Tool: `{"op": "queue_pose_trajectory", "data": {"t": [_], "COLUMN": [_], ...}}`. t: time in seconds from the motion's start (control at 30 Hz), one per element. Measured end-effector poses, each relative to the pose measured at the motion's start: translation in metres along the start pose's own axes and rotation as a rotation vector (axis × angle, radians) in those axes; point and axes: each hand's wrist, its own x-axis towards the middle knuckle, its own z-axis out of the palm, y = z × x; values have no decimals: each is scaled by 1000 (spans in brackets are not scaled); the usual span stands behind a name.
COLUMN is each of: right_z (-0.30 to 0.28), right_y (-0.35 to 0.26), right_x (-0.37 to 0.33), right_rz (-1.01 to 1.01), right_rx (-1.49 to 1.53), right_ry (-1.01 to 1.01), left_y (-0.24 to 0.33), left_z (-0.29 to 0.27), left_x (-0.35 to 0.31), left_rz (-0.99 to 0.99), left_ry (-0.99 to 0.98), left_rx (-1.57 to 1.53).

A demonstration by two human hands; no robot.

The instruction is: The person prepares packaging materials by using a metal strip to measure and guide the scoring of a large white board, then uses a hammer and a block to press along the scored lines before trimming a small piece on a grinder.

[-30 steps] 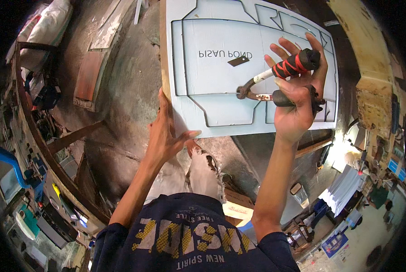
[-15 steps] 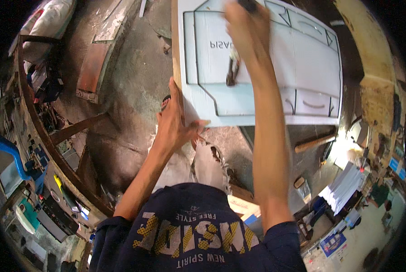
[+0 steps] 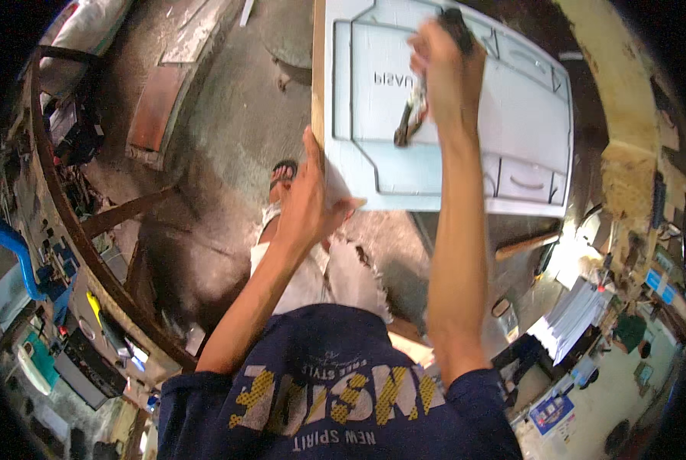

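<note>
A white board (image 3: 465, 165) with a wooden side edge lies before me, bearing black outlines of a truck-like shape, pale blue areas and lettering. My left hand (image 3: 312, 192) grips its near left corner, thumb over the face and fingers along the side edge. Above the board's upper part, my right hand (image 3: 446, 73) is closed around a hand tool (image 3: 408, 126). The tool has a bulky black end beyond the hand, and a whitish part and dark tip showing below it. My fingers and slight blur hide its exact kind, and I cannot tell whether it touches the board.
A curved rusty metal frame (image 3: 51, 172) runs down the left, near a reddish-brown plate (image 3: 157, 107). My sandalled foot (image 3: 283, 172) is beside the board. To the right are a wooden stick (image 3: 525, 241), a stack of white sheets (image 3: 573, 314) and a cluttered yellowish surface (image 3: 626, 169).
The board and both hands appear slightly further right in the picture. The tool in my right hand has swung to a more slanted angle. My left hand keeps its hold on the corner.
</note>
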Motion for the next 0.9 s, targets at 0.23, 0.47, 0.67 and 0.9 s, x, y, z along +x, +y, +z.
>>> {"op": "queue_pose_trajectory", "data": {"t": [0.23,0.47,0.67,0.9], "right_z": [-19,0,23,21], "right_y": [-18,-14,32,-16], "right_x": [-74,-114,8,-84], "right_rz": [-296,-349,-169,-226], "right_rx": [256,139,-34,322], "right_ry": [7,-17,-25,-32], "left_y": [4,4,9,2], "left_z": [2,0,3,-1], "left_x": [-6,-10,-9,-4], "left_rz": [-26,-68,-38,-97], "left_ry": [-10,-25,-44,7], "left_rx": [35,53,84,83]}}
